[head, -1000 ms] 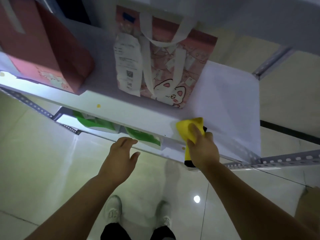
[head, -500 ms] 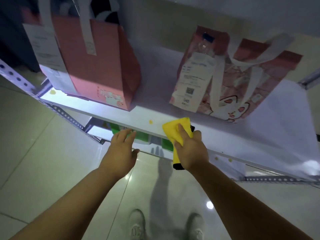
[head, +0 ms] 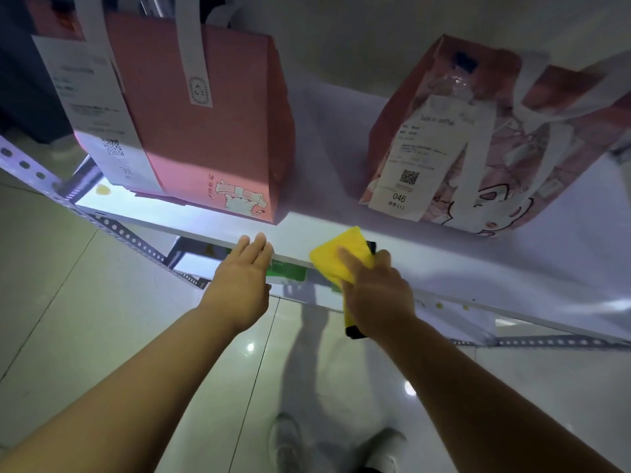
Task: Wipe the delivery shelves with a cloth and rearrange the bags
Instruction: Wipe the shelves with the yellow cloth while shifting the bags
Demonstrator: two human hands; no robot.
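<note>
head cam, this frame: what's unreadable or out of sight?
Head view: receipt on the cat-print bag, print too small and blurred; only 046 reads.
Head view: green items on the lower shelf, mostly hidden by the upper shelf and the left hand.
Head view: yellow cloth, middle covered by the right hand.

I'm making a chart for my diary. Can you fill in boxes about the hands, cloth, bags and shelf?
Right hand: holds folded yellow cloth against front edge of white shelf
Left hand: open, fingers straight, by the shelf edge
Left bag: plain pink paper bag, stands on shelf
Right bag: pink cat-print bag, receipt reads 046
</note>
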